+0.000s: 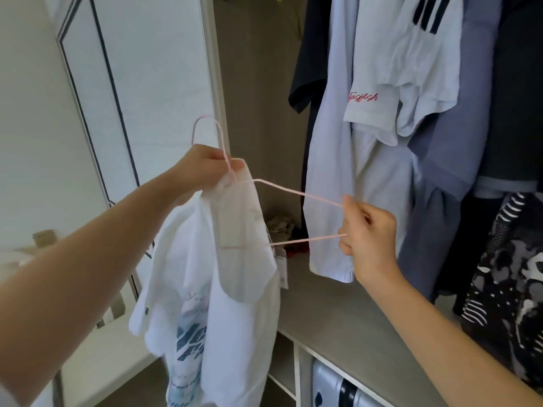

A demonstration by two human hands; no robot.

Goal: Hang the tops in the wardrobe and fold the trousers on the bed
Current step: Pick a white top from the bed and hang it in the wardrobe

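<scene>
Just outside the open wardrobe (255, 83), toward its left side, held up a pink wire hanger (299, 192) with the hook on top. Pinched the neck under the hook with the left hand (205, 168), thumb and fingers closed on the wire and on a bunch of the white T-shirt (235, 318) at its neckline. Curled the right hand (367, 230) round the hanger's right tip, where the sloping shoulder wire and the bottom bar meet, fingers clamped on both. Ran the hanger's long axis left to right, dipping a little toward the right. Kept the T-shirt wholly on the left half, draped below the left hand, printed front facing near, a tag dangling at its right edge. Left the right shoulder wire bare between the shirt and the right hand. Judged the move ahead to turn on exactly that: cloth lying left of the right grip, so needing the shirt drawn rightward along the wire, or the bare arm fed into the neck opening, before any hanging. Reckoned the left hand nearer the cloth, the right hand nearer the hung tops (367, 171) farther right. Could not see the rail, hidden above the top edge.
</scene>
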